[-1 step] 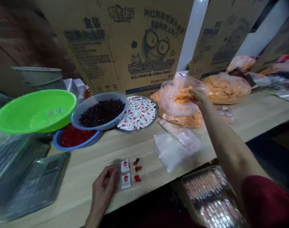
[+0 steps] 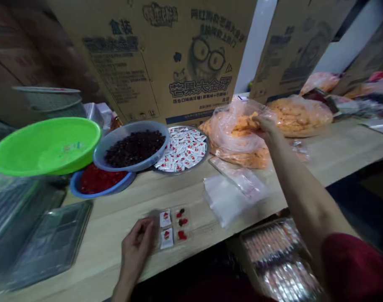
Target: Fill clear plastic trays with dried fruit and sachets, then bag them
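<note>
My left hand (image 2: 137, 241) rests on the table with curled fingers, closed at the left edge of a small clear plastic tray (image 2: 189, 231). Two white sachets with red print (image 2: 165, 228) lie in the tray beside small red and dark pieces (image 2: 182, 224). Stretched out to the far right, my right hand (image 2: 267, 126) is at the mouth of a clear bag (image 2: 224, 136) filled with orange food pieces. Its fingers are closed on an orange piece (image 2: 249, 121); the fingertips are partly hidden.
Left stand a green basin (image 2: 47, 144), a bowl of dark pieces (image 2: 133, 147), a blue bowl of red pieces (image 2: 100, 182) and a round tray of sachets (image 2: 185, 149). Clear plastic sheets (image 2: 226, 203) lie near the front edge. Cardboard boxes (image 2: 160, 63) line the back.
</note>
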`<state>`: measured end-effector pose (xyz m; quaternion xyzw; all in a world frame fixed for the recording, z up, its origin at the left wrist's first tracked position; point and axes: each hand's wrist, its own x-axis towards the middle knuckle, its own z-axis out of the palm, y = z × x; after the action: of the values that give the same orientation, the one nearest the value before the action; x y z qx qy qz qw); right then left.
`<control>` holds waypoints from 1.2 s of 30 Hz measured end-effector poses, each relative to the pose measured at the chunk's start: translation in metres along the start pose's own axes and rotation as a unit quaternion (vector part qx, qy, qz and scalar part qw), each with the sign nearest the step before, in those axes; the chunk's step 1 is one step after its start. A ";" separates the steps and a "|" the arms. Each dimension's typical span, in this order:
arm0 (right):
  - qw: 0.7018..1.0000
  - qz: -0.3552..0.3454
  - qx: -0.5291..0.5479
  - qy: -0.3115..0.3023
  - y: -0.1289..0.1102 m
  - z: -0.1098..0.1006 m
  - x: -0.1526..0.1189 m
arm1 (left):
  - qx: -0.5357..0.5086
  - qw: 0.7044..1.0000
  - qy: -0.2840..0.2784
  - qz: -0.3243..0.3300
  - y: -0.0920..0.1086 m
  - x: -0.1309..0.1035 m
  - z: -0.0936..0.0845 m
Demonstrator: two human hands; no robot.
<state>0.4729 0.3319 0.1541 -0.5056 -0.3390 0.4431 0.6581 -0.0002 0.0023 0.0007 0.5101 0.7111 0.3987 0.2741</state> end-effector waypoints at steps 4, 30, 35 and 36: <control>0.999 0.039 0.010 0.005 -0.009 -0.006 -0.011 | -0.021 1.000 0.006 0.015 0.008 0.011 0.006; 0.879 0.344 0.064 -0.325 0.186 0.128 -0.330 | -0.121 0.993 -0.013 -0.011 -0.013 0.010 -0.023; 0.874 0.359 0.068 -0.320 0.186 0.114 -0.340 | -0.045 0.999 0.006 -0.022 -0.026 0.003 -0.007; 0.873 0.361 0.070 -0.320 0.187 0.113 -0.343 | -0.021 0.999 0.023 -0.020 -0.026 0.001 -0.004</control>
<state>0.1973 0.0732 0.0039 -0.3760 -0.2934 0.8099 0.3416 -0.0170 -0.0016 -0.0194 0.4806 0.7187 0.4197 0.2765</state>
